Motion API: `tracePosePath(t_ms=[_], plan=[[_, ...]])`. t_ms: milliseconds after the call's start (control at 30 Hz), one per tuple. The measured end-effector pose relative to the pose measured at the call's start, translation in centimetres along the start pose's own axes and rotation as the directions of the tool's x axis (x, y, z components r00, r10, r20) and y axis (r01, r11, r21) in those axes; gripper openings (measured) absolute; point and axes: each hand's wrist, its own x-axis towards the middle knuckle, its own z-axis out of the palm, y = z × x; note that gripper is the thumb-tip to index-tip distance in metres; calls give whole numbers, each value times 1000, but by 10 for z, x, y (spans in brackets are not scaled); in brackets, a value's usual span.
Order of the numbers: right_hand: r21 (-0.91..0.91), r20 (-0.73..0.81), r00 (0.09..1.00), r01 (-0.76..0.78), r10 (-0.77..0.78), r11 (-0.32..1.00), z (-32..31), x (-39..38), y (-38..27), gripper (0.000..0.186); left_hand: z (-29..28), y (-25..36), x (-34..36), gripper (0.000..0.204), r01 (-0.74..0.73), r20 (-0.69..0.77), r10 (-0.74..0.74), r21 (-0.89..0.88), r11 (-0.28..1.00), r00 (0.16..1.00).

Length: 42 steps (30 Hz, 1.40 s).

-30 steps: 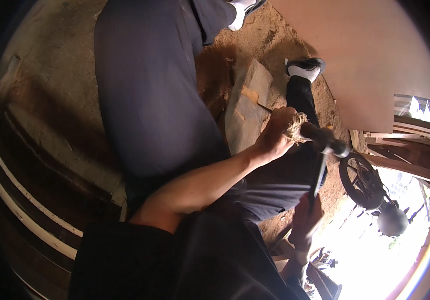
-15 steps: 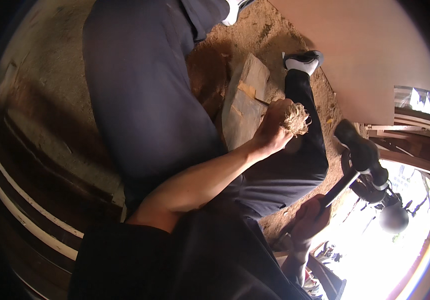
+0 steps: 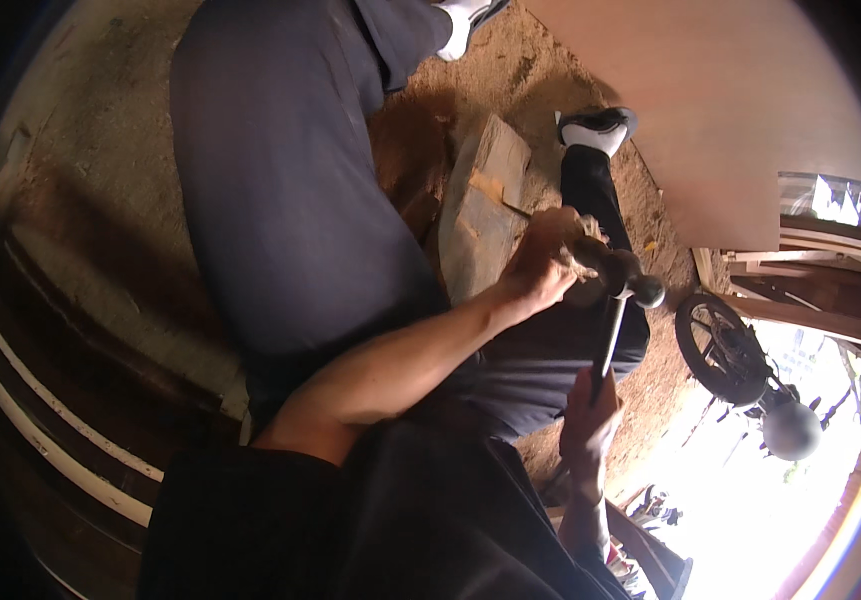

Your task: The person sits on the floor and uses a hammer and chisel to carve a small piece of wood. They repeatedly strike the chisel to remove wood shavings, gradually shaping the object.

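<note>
My left hand (image 3: pixel 538 262) is closed around a chisel (image 3: pixel 516 210). Its thin blade reaches to a pale cut in a weathered wooden block (image 3: pixel 470 248), and a frayed wooden handle end sticks out of my fist. My right hand (image 3: pixel 590 415) grips the lower handle of a hammer (image 3: pixel 622 272). The dark hammer head lies over the frayed handle end and partly hides it; whether they touch I cannot tell. The block rests on the ground between my legs, its lower part hidden by my left hand and trousers.
Brown, dusty earth (image 3: pixel 510 70) surrounds the block. A large flat board (image 3: pixel 720 110) stands at the upper right. Beyond it are wooden frames (image 3: pixel 820 265) and a motorcycle's wheel (image 3: pixel 715 345) in bright light. Pale strips (image 3: pixel 60 440) curve along the left side.
The hammer has swung leftward from the right side to the chisel's handle end, and my right hand has moved up and left with it. My left hand holds its place.
</note>
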Motion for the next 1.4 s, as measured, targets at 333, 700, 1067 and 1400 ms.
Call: tracePosePath(t_ms=[333,700,1067,1400], plan=[[-195,52,988,152,-144,969,-15,1,-11,18,7,2,-7,17,-4,11,4,58,998,1000],[-137,-16,996,88,-91,987,-20,2,14,16,18,21,9,16,184,-116,-249,-399,898,962],[-98,-169,981,81,-97,992,-18,1,17,22,5,16,-6,17,-26,-2,26,51,998,1000],[38,-89,989,-117,120,992,-10,11,25,21,10,-12,-3,23,20,-50,-23,-57,998,999]])
